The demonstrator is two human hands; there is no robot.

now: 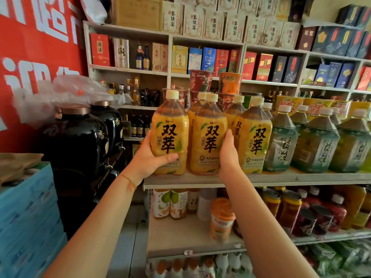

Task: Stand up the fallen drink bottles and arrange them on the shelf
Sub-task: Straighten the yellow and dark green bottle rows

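Observation:
Three large yellow-labelled tea bottles stand upright in the front row of the white shelf [281, 179]. My left hand [149, 157] is wrapped around the lower part of the leftmost bottle [169, 127], which stands at the shelf's left end. My right hand [228, 152] reaches between the middle bottle [208, 135] and the right bottle [254, 137], its palm against the middle bottle's right side. More yellow bottles stand behind them. No fallen bottle is in view.
Green-labelled tea bottles [317, 143] fill the shelf to the right. Instant noodle cups [200, 80] are stacked behind. Black ceramic jars [80, 135] stand to the left, a blue carton stack [28, 213] at the near left. Lower shelves hold more drinks and cans.

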